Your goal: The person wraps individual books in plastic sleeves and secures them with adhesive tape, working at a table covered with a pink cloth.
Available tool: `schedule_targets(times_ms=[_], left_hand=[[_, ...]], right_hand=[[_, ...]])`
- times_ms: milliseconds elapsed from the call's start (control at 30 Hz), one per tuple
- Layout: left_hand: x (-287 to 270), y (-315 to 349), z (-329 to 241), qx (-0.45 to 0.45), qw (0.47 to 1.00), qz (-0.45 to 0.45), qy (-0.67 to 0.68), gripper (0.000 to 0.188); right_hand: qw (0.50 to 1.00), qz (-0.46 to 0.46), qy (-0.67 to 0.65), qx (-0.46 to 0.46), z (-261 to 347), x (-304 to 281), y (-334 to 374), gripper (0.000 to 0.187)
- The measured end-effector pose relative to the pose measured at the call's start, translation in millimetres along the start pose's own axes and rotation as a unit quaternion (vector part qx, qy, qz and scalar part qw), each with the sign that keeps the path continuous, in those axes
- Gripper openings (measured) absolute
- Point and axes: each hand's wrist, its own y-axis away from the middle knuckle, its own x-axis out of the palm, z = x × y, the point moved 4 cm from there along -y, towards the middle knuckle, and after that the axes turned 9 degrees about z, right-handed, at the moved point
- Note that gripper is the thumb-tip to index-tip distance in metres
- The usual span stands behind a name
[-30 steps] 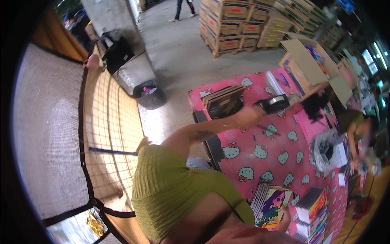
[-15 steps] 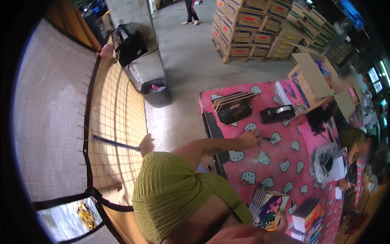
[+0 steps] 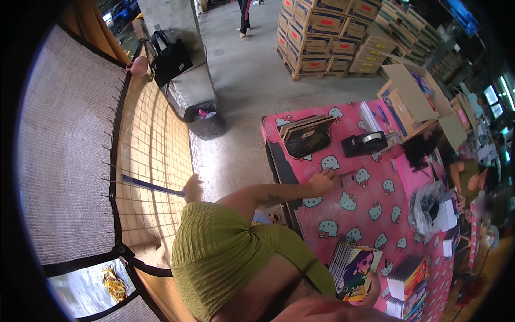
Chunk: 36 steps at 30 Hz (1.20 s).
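Observation:
My left hand [image 3: 323, 182] is over the pink table cover [image 3: 327, 212], fingers curled round a small thin dark tool [image 3: 347, 175] whose kind I cannot make out. At the lower right, my right hand [image 3: 372, 292] is at the edge of a spiral-bound notebook [image 3: 357, 268] with an illustrated cover; its fingers are partly hidden. Close by, several notebooks [image 3: 407, 276] stand in a stack. Beyond my left hand are a black tape dispenser [image 3: 365, 145] and several dark boards [image 3: 308, 140] leaning together.
An opened carton [image 3: 410, 107] and a clear plastic bag [image 3: 426, 212] are on the table. A dark waste bin [image 3: 205, 121] is on the floor. Stacked cartons [image 3: 316, 40] stand on a pallet. At left is a wire grid [image 3: 153, 145] with a blue stick [image 3: 153, 185] before it.
My left hand has drawn back slightly over the table with the small dark tool. My right hand stays by the notebook. The whole view has shifted a little.

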Motion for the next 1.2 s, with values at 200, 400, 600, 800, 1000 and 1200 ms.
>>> schedule_targets(times_ms=[200,400,600,800,1000,1200], left_hand=[[9.9,-6.3,-10.1,0.006,1.000,0.012,-0.007,0.039],[38.7,-51.8,-20.7,-0.143,0.903,0.231,0.334,0.028],[55.0,-127.0,-20.3,-0.076,0.872,0.103,0.472,0.027],[53.4,-246.1,-62.6,-0.095,0.901,0.071,0.416,0.020],[43.9,-349.5,-68.5,0.051,0.974,-0.002,0.219,0.025],[21.0,-438.4,17.9,0.007,0.987,0.092,0.131,0.027]], right_hand=[[1.000,-0.009,0.015,-0.006,-15.0,-27.2,-9.5,0.061],[0.999,0.006,0.039,0.005,-29.8,-45.0,-16.9,0.060],[0.993,0.084,0.083,0.013,3.6,-11.1,-34.2,0.071],[0.998,0.047,0.017,0.034,-4.9,0.3,-13.5,0.083],[0.998,0.049,0.021,0.033,-2.2,2.0,-13.1,0.092],[0.997,-0.007,0.019,0.080,-27.3,-14.8,2.6,0.099]])
